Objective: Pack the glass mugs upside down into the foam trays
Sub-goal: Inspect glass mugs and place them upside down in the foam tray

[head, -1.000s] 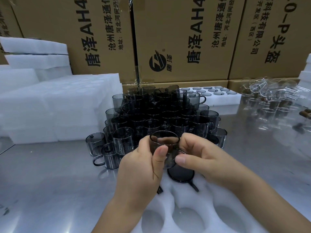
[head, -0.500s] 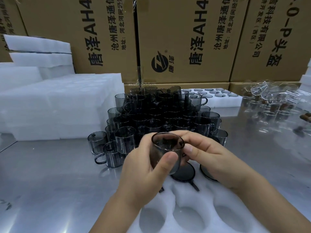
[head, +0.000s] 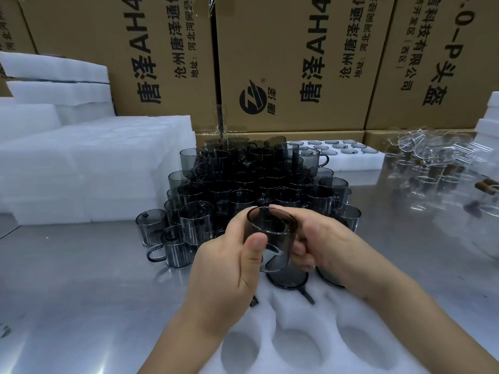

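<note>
A smoky grey glass mug [head: 271, 233] is held in the air above the white foam tray [head: 291, 317], tilted with its round end toward me. My left hand [head: 226, 271] grips its left side, thumb pressed on the glass. My right hand [head: 321, 244] holds its right side, fingers curled round it. Below it an upside-down mug [head: 287, 278] sits in a tray hole, its handle pointing toward me; another [head: 328, 279] sits partly hidden under my right wrist. A pile of several grey mugs [head: 251, 184] stands stacked behind.
The tray has several open holes [head: 297, 349] near me. It lies on a metal table [head: 81, 292]. Stacks of white foam [head: 89, 163] sit at left, a filled foam tray [head: 343, 155] and clear glassware [head: 432, 157] at back right, cardboard boxes [head: 283, 63] behind.
The mug has been turned in both hands and drawn slightly toward me and down over the tray; my left thumb now sits lower on its side.
</note>
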